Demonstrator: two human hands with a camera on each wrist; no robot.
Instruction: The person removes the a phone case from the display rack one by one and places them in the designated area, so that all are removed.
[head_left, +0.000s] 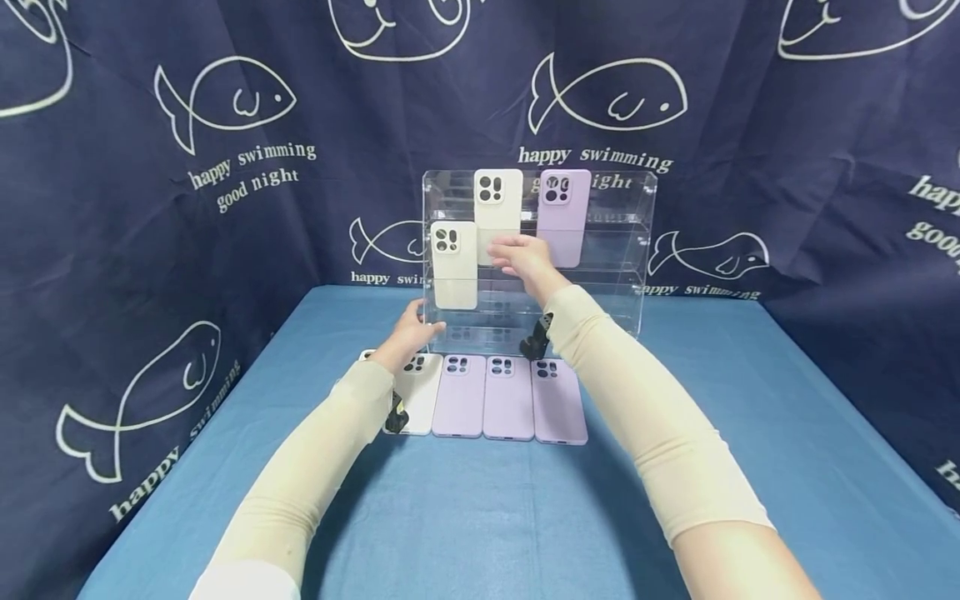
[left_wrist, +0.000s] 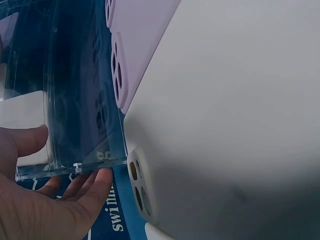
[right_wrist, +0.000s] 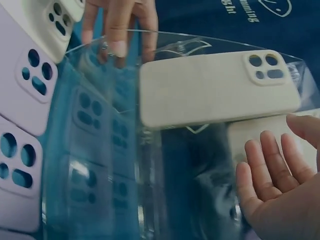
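Left hand point(head_left: 408, 335) low; right hand point(head_left: 528, 260) higher, fingers point(right_wrist: 275, 161) relaxed

We find the display rack point(head_left: 600, 310) on the table point(head_left: 487, 517), before the backdrop point(head_left: 420, 125) and behind a row of phone cases point(head_left: 508, 408) lying side by side. In its upper part we locate the upper-left case point(head_left: 498, 204) and upper-right case point(head_left: 564, 217), set apart, with the lower case point(head_left: 454, 267) below and left of both. We note the left hand point(head_left: 408, 333) at the rack's left side and the right hand point(head_left: 527, 260) before it.
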